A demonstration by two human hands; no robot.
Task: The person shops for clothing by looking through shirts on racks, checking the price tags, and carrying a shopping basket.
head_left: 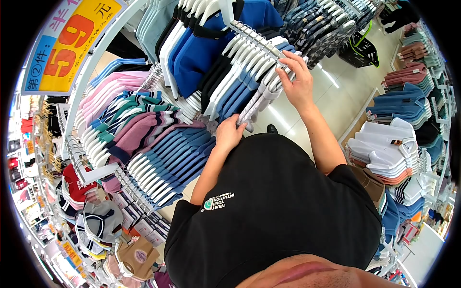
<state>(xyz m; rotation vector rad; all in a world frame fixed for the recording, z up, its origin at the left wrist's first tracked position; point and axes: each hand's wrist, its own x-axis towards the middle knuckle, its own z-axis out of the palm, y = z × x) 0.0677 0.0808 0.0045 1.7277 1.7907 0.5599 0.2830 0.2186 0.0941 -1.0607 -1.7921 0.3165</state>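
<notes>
My left hand [229,134] grips the lower edge of a light grey shirt [253,106] at the near end of a rack; some of its fingers are hidden by the cloth. Up at the rail, my right hand [298,81] has its thumb and fingers bent around the end of a white hanger [286,76] in the same group. Beside the grey shirt hang several blue shirts [236,102], then white and black ones, all on white hangers along a metal rail [257,38].
On the left, pink shirts [115,89], striped shirts and a blue row [180,151] hang close together. A yellow price sign [72,45] stands above them. A black basket [357,50] is on the tiled floor [331,91]. White polo shirts [384,144] line the right side.
</notes>
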